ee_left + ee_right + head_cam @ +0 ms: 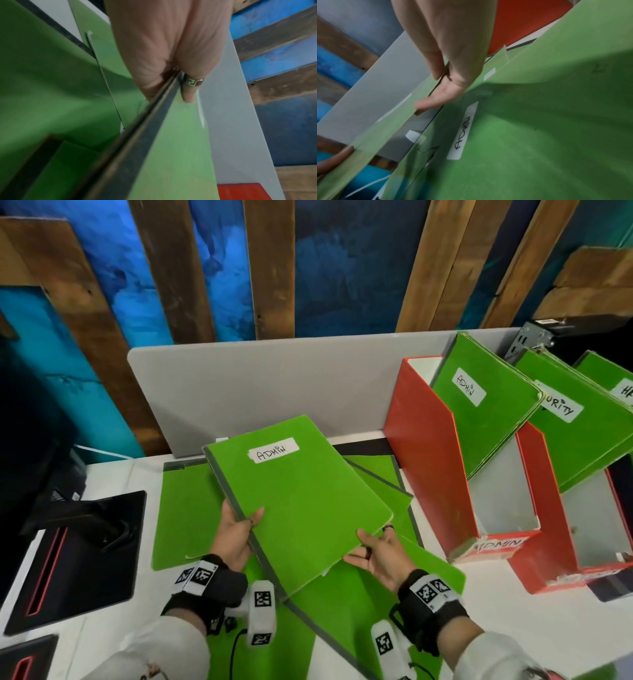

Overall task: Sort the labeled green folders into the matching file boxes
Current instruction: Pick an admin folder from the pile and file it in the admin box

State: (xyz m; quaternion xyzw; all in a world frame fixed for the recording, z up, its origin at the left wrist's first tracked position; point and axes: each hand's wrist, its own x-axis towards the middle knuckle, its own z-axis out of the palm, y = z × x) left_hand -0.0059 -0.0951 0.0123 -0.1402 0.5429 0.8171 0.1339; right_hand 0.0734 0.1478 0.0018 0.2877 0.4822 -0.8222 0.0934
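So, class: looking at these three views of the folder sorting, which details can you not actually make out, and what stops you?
- Head view: the SECURITY label has its first letters covered by the ADMIN folders in the box.
- Head view: the third box's label is cut off by the right edge.
- Head view: labels of the folders on the desk lie under the held ADMIN folder.
- Right wrist view: the right hand has fingers hidden behind that folder.

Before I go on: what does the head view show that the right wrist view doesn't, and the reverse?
Head view only: the ADMIN label on the red file box, folders already standing in it, and the left hand gripping the held folder's dark spine.
Right wrist only: a second ADMIN-labelled folder lying beneath.
Both: the right hand holding the held folder.
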